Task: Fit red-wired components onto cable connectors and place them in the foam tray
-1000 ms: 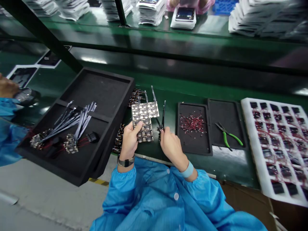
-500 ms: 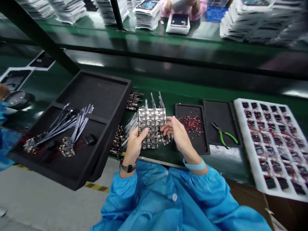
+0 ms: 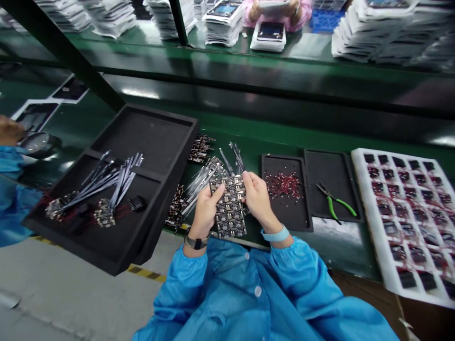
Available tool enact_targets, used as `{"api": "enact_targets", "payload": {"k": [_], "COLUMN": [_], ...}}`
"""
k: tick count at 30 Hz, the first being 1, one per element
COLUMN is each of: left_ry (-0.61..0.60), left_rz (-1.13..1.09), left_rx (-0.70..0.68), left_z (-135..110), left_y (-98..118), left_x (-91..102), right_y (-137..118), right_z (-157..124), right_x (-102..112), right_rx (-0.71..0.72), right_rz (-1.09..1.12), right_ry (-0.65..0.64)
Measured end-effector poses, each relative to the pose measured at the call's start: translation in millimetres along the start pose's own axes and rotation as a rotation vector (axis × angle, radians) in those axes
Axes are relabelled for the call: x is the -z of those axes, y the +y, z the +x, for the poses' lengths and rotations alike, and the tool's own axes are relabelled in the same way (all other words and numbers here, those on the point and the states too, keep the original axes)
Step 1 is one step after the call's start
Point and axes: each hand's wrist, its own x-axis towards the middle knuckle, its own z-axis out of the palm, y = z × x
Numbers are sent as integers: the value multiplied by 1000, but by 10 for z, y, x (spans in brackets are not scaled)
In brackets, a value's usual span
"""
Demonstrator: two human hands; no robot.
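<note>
A panel of small circuit boards [image 3: 230, 208] is held tilted over the bench's front edge. My left hand [image 3: 206, 208] grips its left side, thumb on top and fingers underneath. At the panel's upper right corner my right hand [image 3: 256, 195] is closed, thumb and fingers pinching the edge by the ribbon cables [image 3: 237, 156] that stick out beyond it. Just behind and left of the panel lies a pile of boards with flat silver cables [image 3: 204, 177]. Dark board strips [image 3: 175, 204] lie left of my left hand.
Left stands a black divided tray [image 3: 142, 189] with cabled boards. To the right are a small tray of red wires [image 3: 284, 187], green-handled pliers [image 3: 334, 203] in another tray, and a white foam tray [image 3: 373, 227] of parts. Co-workers' hands [image 3: 10, 130] show at left and across the bench.
My right hand has moved from beside the panel onto its upper right corner and closed there. The panel has come lower and tilted.
</note>
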Motion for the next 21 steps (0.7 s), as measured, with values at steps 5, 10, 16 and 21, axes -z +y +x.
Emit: {"api": "enact_targets", "payload": {"k": [5, 10, 16, 21], "left_ry": [11, 21, 192, 223], "left_rz": [-190, -255, -208, -200], "left_rx": [122, 132, 5, -68], "left_z": [32, 87, 99, 127], "left_y": [-96, -144, 251, 491], "left_x": [-81, -99, 60, 101], "right_y": [60, 56, 169, 256], "right_z": [45, 51, -21, -149], "right_x": [-55, 4, 194, 109], "right_rx": [-161, -86, 162, 167], "right_rz": [231, 178, -478, -1193], "right_ry": [14, 46, 204, 35]}}
